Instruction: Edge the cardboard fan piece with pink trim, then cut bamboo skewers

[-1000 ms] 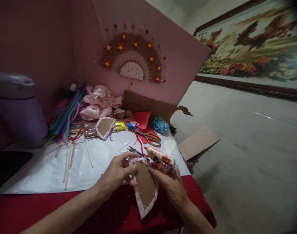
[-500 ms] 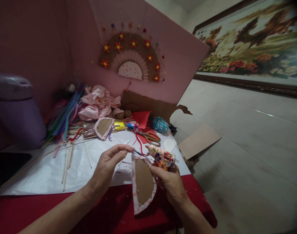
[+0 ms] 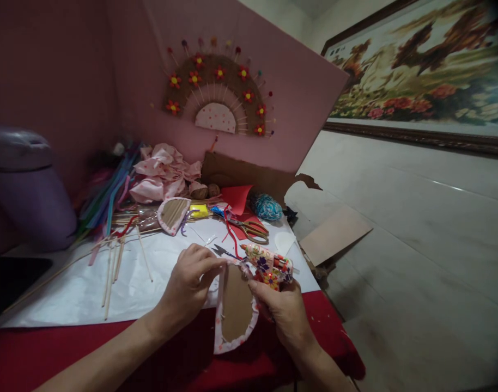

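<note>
Left hand (image 3: 189, 280) has moved from just above the upper corner of the half-round cardboard piece (image 3: 237, 302) half a second ago to that corner, where its thumb and forefinger now pinch the fabric edging; the piece has swung a little, its lower end shifting left. It is held up over the front edge of the desk (image 3: 334, 337), its bare brown middle facing the camera and pink-spotted white fabric folded around its rim. Right hand (image 3: 287, 313) grips a flower-patterned glue gun (image 3: 269, 264), its orange tip pointing left, while the thumb presses the curved side of the cardboard piece.

Just beyond the gun's tip, dark-bladed scissors (image 3: 224, 251) lie on the white sheet (image 3: 81, 294). Behind them are gold-handled scissors (image 3: 255, 234), red paper (image 3: 236, 198) and a blue-and-white yarn ball (image 3: 267, 207). Further left, a smaller fabric-edged piece (image 3: 174, 214) lies near a yellow packet (image 3: 199, 210), with crumpled pink fabric (image 3: 163, 174) behind it and thin wooden sticks (image 3: 120, 256) spread to its left. On the pink board (image 3: 298, 92) at the back is a brown arch (image 3: 232, 68) with red flowers; a purple container (image 3: 32, 201) stands at far left.
</note>
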A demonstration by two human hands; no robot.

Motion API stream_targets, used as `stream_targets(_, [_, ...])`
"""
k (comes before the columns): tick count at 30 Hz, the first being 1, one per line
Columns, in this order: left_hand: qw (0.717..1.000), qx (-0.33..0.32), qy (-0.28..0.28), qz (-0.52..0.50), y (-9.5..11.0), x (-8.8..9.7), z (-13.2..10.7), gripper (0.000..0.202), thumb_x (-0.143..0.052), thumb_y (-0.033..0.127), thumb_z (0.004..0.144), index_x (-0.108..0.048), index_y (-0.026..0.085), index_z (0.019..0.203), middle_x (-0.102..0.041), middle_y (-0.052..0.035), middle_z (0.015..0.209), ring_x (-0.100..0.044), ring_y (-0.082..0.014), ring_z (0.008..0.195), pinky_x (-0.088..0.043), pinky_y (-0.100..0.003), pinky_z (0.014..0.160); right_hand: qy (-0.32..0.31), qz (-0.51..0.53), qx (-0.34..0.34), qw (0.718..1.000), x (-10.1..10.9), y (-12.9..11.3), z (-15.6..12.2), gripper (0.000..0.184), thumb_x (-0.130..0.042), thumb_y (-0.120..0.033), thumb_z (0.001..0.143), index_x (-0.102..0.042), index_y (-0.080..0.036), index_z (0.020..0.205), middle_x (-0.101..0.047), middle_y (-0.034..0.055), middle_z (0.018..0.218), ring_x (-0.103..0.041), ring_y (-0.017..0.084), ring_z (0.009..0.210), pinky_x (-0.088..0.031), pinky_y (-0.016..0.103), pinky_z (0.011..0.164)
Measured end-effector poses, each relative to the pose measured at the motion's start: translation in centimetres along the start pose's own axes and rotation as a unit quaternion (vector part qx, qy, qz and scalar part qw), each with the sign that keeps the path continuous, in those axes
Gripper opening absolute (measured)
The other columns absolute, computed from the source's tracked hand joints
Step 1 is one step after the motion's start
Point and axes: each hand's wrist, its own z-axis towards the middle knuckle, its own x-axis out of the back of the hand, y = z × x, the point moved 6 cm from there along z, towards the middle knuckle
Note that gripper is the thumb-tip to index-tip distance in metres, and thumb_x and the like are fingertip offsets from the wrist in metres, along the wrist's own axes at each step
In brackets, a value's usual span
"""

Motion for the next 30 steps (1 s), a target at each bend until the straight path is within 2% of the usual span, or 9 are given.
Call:
stream_targets(3, [0.997,-0.02,-0.006,0.072,0.6,0.0,-0.1,0.014,-0.053,0.013,0.083,-0.064,0.018,0.09,-0.061,-0.0042,0.077,-0.047,-0.0191,0.078,-0.034,-0.034,0.07,-0.011,-0.003,-0.007,1.0,-0.4,-0.2,-0.4,0.034,-0.075,-0.028,0.061,-0.072,-0.014,0.092,-0.073,0.0082,0.086,-0.066,0.025,0.077,-0.054,0.033,0.069])
stream_targets(6, [0.992,-0.015,-0.007,0.124,0.9,0.0,-0.1,0.009,-0.054,0.013,0.082,-0.062,0.016,0.084,-0.061,-0.0046,0.077,-0.047,-0.02,0.08,-0.033,-0.035,0.07,-0.015,-0.014,0.007,1.0,-0.7,-0.6,-0.7,0.029,-0.073,-0.024,0.064,-0.071,-0.015,0.091,-0.073,0.0074,0.09,-0.066,0.026,0.082,-0.053,0.034,0.075])
stream_targets(11, [0.975,-0.041,-0.002,0.221,1.6,-0.3,-0.2,0.013,-0.053,0.016,0.083,-0.061,0.016,0.073,-0.06,-0.0044,0.07,-0.048,-0.0217,0.078,-0.033,-0.038,0.071,-0.005,-0.102,0.023,0.994,-0.9,-0.8,-0.9,0.018,-0.068,-0.024,0.068,-0.072,-0.013,0.082,-0.073,0.0069,0.075,-0.067,0.025,0.072,-0.053,0.034,0.071])
stream_targets(16, [0.957,-0.07,-0.016,0.281,2.0,-0.9,-0.1,0.017,-0.051,0.012,0.081,-0.059,0.014,0.067,-0.058,-0.0054,0.067,-0.048,-0.0221,0.074,-0.035,-0.038,0.07,-0.004,-0.127,0.048,0.991,-1.1,-1.0,-1.1,0.019,-0.066,-0.025,0.071,-0.072,-0.015,0.087,-0.073,0.0057,0.083,-0.067,0.024,0.078,-0.053,0.031,0.072])
stream_targets(21, [0.961,-0.09,-0.023,0.261,2.3,-1.1,-0.3,0.016,-0.049,0.009,0.08,-0.057,0.013,0.066,-0.057,-0.0061,0.066,-0.046,-0.0215,0.073,-0.036,-0.037,0.068,0.011,-0.113,0.034,0.993,-0.8,-0.7,-1.0,0.022,-0.069,-0.025,0.067,-0.072,-0.015,0.088,-0.073,0.0065,0.084,-0.067,0.023,0.077,-0.052,0.03,0.072])
stream_targets(25, [0.979,-0.11,-0.03,0.168,3.3,-1.0,-0.4,0.013,-0.05,0.006,0.078,-0.054,0.014,0.068,-0.056,-0.0051,0.067,-0.047,-0.0204,0.074,-0.038,-0.036,0.069,0.023,-0.098,0.008,0.995,-0.5,-0.3,-0.7,0.02,-0.07,-0.025,0.066,-0.072,-0.012,0.081,-0.073,0.0081,0.078,-0.066,0.025,0.078,-0.051,0.033,0.074])
stream_targets(28, [0.992,-0.081,0.024,0.093,3.1,0.2,-0.1,0.011,-0.052,0.004,0.078,-0.052,0.014,0.075,-0.058,-0.0052,0.074,-0.048,-0.0191,0.077,-0.039,-0.035,0.072,0.018,-0.065,0.005,0.998,-0.4,-0.3,-0.8,0.023,-0.071,-0.025,0.064,-0.072,-0.013,0.084,-0.073,0.0084,0.081,-0.067,0.026,0.08,-0.051,0.034,0.076])
stream_targets(30, [0.992,-0.069,0.05,0.092,2.7,0.8,0.1,0.01,-0.052,0.005,0.079,-0.053,0.015,0.08,-0.058,-0.0057,0.079,-0.048,-0.0193,0.08,-0.039,-0.036,0.074,0.013,-0.055,0.005,0.998,-0.4,-0.4,-0.9,0.025,-0.07,-0.024,0.064,-0.072,-0.013,0.087,-0.073,0.0085,0.084,-0.067,0.026,0.08,-0.052,0.034,0.075])
